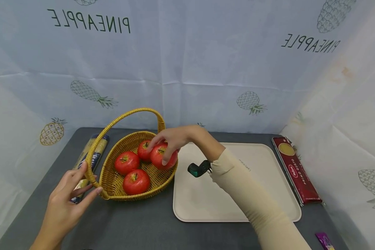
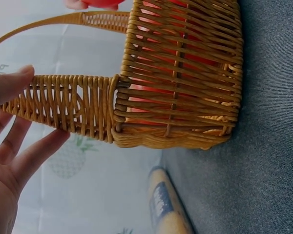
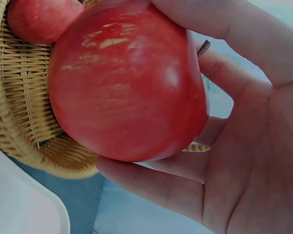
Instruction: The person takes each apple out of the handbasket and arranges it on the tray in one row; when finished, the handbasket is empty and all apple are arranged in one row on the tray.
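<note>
My right hand (image 1: 178, 136) grips a red apple (image 1: 163, 159) by its sides, over the right part of a yellow wicker basket (image 1: 157, 187). In the right wrist view this apple (image 3: 129, 87) is above the basket's rim, its stem toward my palm. Three other red apples, one near the front (image 1: 136, 182), one at the left (image 1: 126, 163) and one at the back (image 1: 143, 150), lie in the basket. My left hand (image 1: 64, 199) holds the lower left end of the basket's handle (image 2: 71, 105), thumb on one side and fingertips on the other.
A beige tray (image 1: 206, 205) lies right of the basket. Beyond it is a dark red packet (image 1: 297, 170), with a small purple wrapper (image 1: 325, 240) nearer. A pasta packet (image 1: 97, 152) lies behind the handle on the left. A pineapple-print cloth (image 1: 200, 62) hangs around the table.
</note>
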Available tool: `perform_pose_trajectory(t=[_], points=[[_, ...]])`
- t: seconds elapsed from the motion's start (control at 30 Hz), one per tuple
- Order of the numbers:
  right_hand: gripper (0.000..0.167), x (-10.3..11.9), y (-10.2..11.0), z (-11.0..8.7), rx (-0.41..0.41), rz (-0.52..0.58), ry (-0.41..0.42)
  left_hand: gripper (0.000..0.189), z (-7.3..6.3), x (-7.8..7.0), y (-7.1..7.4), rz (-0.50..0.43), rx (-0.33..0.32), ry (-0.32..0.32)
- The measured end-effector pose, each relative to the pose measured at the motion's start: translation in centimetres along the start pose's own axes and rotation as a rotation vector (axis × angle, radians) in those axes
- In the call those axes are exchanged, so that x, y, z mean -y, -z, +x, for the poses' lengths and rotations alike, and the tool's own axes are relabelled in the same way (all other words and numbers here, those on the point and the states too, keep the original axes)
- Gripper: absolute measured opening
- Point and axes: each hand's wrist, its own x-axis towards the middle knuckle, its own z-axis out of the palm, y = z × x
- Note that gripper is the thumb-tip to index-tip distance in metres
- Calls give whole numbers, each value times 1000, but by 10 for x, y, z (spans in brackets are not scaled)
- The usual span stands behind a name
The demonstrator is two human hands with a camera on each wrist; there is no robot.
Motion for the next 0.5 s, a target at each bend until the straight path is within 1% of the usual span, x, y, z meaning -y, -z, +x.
perform_pose_trajectory(t=[0.07,0.2,0.5], points=[[62,-2,2,-6,-12,13,12,82,0,1,0,8,3,2],[59,-8,5,-19,-49,3,32,82,0,2,1,15,12,8],[60,-20,14,-53,-136,-6,11,83,0,0,2,-12,16,10]])
